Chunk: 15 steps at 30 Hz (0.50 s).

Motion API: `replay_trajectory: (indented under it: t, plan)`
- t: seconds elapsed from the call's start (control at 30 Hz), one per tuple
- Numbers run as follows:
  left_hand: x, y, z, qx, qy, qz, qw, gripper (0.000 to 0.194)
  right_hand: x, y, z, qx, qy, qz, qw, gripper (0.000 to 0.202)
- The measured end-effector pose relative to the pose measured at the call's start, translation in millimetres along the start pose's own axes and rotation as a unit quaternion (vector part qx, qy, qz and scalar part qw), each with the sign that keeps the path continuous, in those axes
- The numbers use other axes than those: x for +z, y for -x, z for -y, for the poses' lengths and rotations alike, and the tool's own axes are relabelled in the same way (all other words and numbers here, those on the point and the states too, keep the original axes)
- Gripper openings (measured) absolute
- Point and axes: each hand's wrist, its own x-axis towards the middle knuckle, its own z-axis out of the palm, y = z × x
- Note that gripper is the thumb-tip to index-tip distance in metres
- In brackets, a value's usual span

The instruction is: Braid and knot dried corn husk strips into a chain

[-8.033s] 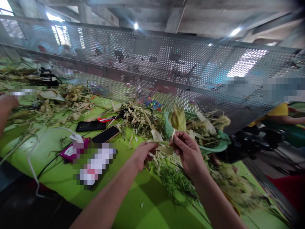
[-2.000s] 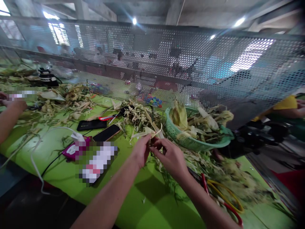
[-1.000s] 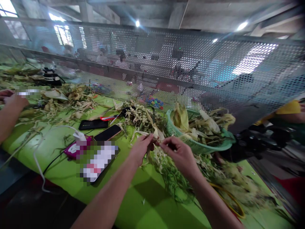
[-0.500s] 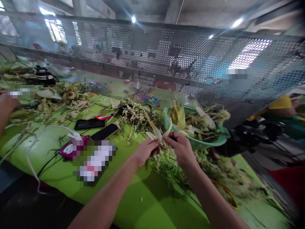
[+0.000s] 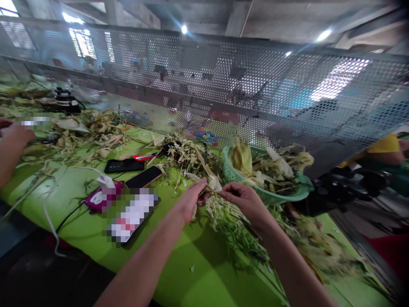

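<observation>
Pale dried corn husk strips [image 5: 213, 182] lie between my two hands above the green table. My left hand [image 5: 191, 199] is closed, its thumb pressing the husk against bent fingers. Its far edge is pinched by the thumb and fingertips of my right hand [image 5: 244, 198]. Below and beside my right hand lies a bunch of green feathery stems [image 5: 234, 234]. A heap of dried plant bits [image 5: 183, 155] rests just beyond my hands. Behind my right hand stands a light green plastic basket [image 5: 271, 196] filled with dried husks.
A lit phone [image 5: 134, 217], two dark phones and a purple power strip [image 5: 101, 197] with a white cable sit on the left. A red-handled cutter [image 5: 145, 157] lies behind them. Another person's hand [image 5: 19, 134] is at far left. A perforated metal screen [image 5: 191, 81] runs along the back.
The spread husk strips between my hands now lie flatter, and my right hand's fingers have straightened slightly. The whole view has shifted a little, so the table things appear further right.
</observation>
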Motion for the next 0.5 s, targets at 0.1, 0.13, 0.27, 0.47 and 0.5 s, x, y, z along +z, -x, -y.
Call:
replay_trajectory:
  t: [0.1,0.13,0.27,0.47,0.5]
  plan:
    - [-3.5,-2.4,0.3,-0.014,0.032,0.012,0.999,0.041,-3.9,0.0,-0.6,-0.004,-0.013,-0.017,1.0,0.027]
    - [-5.0,-3.3,0.7,-0.014,0.046,0.014,0.999,0.041,-4.9,0.1,-0.3,-0.002,-0.021,-0.018,1.0,0.026]
    - [-8.8,-5.7,1.2,0.0,0.077,0.007,0.997,0.044,-6.6,1.0,1.6,0.007,-0.016,0.0,1.0,0.028]
    - [-3.0,-1.5,-2.5,0.023,0.021,-0.005,1.0,0.04,2.1,-6.3,6.9,0.022,-0.005,0.042,0.999,0.035]
    - [-2.1,-0.7,-2.9,0.021,0.015,0.001,1.0,0.039,4.7,-9.4,7.5,0.022,-0.031,0.04,0.998,0.036]
